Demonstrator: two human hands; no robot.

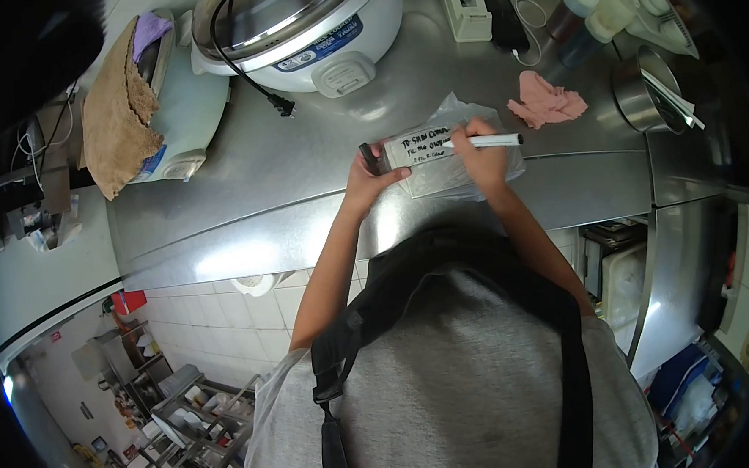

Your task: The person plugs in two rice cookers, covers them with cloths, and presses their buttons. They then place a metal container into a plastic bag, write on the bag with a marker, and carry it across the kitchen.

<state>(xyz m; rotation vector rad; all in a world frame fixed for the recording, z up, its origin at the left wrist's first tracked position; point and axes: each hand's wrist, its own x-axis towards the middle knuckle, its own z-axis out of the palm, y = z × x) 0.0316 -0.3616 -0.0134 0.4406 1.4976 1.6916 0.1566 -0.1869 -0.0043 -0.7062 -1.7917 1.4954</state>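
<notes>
A white marker is gripped in my right hand, its tip on a pale label bearing several lines of black handwriting. Under and around the label lies a clear plastic bag on the steel counter. My left hand pinches the left end of the label and bag, with a dark marker cap between its fingers. The fingertips of my right hand close round the marker's front part; what lies beneath that palm is hidden.
A large white cooker with a loose black plug stands at the back. To the right are a crumpled pink cloth, a black phone, bottles and a steel container. A brown cloth hangs over items at left.
</notes>
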